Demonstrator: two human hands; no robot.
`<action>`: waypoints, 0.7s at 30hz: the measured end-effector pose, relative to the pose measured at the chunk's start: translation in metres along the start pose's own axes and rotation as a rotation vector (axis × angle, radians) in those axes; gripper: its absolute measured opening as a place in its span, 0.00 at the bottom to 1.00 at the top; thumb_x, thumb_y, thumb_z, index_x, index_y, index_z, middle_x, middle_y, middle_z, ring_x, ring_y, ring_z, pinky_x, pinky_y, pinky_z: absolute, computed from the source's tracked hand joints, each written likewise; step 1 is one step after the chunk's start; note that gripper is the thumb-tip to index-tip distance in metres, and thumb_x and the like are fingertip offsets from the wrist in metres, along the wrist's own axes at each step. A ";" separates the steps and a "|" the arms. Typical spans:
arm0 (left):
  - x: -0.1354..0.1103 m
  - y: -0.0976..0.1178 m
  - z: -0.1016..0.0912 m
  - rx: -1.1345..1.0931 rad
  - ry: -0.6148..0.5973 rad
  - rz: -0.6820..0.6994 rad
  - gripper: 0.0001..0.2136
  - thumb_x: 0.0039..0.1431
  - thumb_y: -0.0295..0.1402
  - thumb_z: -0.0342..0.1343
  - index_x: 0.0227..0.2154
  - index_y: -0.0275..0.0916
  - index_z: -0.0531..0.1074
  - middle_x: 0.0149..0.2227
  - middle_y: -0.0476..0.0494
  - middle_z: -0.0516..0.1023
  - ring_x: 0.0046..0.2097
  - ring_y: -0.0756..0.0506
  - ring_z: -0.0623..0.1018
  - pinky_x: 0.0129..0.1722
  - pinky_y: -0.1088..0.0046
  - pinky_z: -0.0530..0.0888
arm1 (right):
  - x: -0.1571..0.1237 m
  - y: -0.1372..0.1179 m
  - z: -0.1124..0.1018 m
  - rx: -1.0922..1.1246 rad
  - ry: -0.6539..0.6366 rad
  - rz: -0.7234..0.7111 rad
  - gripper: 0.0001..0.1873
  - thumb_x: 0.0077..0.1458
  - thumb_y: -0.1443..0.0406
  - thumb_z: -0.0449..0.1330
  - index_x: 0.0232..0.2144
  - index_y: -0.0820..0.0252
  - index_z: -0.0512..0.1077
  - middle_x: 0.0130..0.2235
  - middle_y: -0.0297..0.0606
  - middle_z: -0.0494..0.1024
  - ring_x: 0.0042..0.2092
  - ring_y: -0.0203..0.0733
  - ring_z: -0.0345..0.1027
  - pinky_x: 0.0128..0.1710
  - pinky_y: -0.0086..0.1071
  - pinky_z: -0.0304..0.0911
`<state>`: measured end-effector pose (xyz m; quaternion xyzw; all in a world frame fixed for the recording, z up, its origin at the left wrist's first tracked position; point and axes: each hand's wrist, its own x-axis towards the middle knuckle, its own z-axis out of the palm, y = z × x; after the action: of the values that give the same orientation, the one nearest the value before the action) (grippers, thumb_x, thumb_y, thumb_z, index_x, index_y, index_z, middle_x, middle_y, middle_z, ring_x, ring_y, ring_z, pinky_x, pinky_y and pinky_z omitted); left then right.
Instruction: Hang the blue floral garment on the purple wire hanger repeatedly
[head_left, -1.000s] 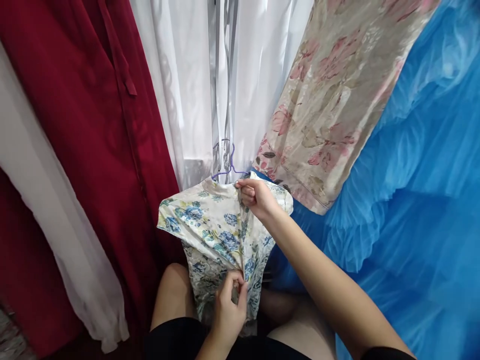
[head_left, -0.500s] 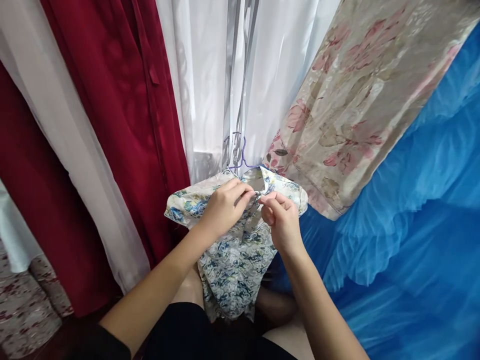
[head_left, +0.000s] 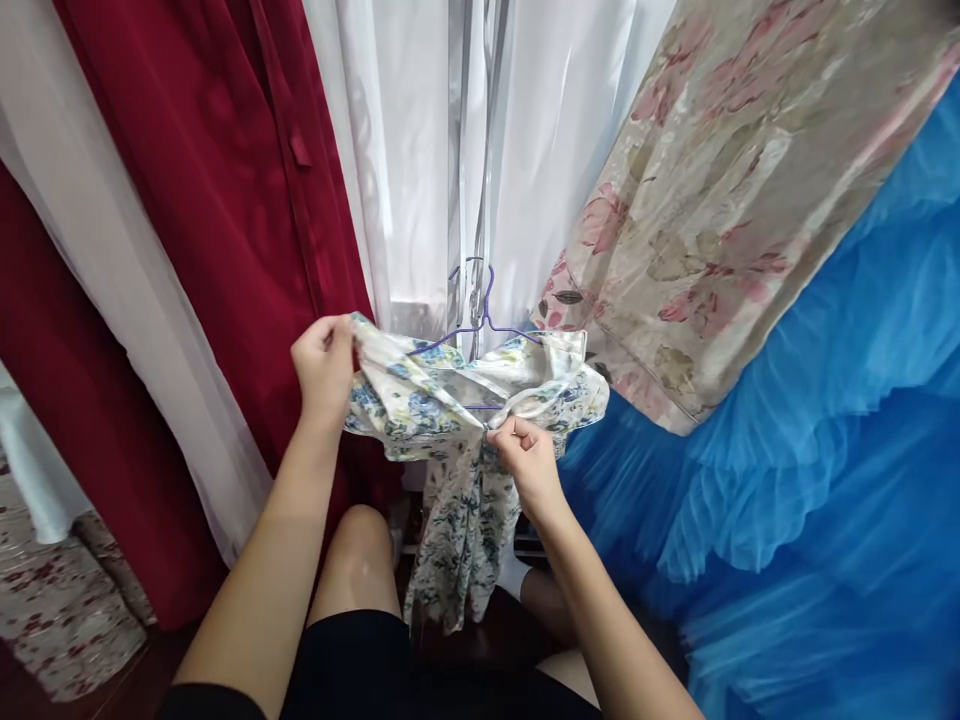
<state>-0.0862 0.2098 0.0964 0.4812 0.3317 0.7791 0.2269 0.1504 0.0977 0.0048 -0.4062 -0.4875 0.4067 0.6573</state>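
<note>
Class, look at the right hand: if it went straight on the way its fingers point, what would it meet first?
The blue-flowered garment, whose neckline edge the right hand pinches. Beyond that, perhaps the purple hanger, though depth is unclear.

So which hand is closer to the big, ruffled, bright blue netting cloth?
The right hand: it pinches the white, blue-flowered cloth garment by its opening, left of the blue cloth. The left hand is farther, holding the garment's left edge.
</note>
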 end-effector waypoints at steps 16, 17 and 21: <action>-0.212 -0.063 -0.007 -0.365 -0.079 -0.713 0.21 0.50 0.48 0.69 0.36 0.38 0.73 0.35 0.44 0.79 0.38 0.45 0.80 0.39 0.71 0.74 | -0.124 0.063 -0.092 -0.062 0.400 0.128 0.19 0.55 0.57 0.63 0.20 0.56 0.61 0.18 0.24 0.54 0.22 0.33 0.45 0.23 0.29 0.43; -0.214 -0.047 0.003 -0.348 -0.197 -0.660 0.19 0.54 0.49 0.66 0.37 0.38 0.73 0.36 0.44 0.79 0.39 0.44 0.79 0.39 0.71 0.74 | -0.128 0.059 -0.093 -0.135 0.348 0.118 0.19 0.55 0.57 0.64 0.21 0.56 0.62 0.19 0.25 0.56 0.23 0.33 0.47 0.24 0.29 0.45; -0.227 0.013 0.036 -0.166 -0.714 -0.370 0.12 0.67 0.43 0.56 0.36 0.39 0.76 0.38 0.42 0.77 0.42 0.43 0.77 0.44 0.69 0.73 | -0.128 0.034 -0.073 -0.310 0.088 0.008 0.15 0.49 0.57 0.71 0.37 0.56 0.75 0.34 0.33 0.74 0.37 0.42 0.66 0.38 0.32 0.62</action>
<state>0.0445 0.0595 -0.0188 0.6336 0.2489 0.5332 0.5023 0.1918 -0.0200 -0.0803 -0.5221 -0.5134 0.3110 0.6059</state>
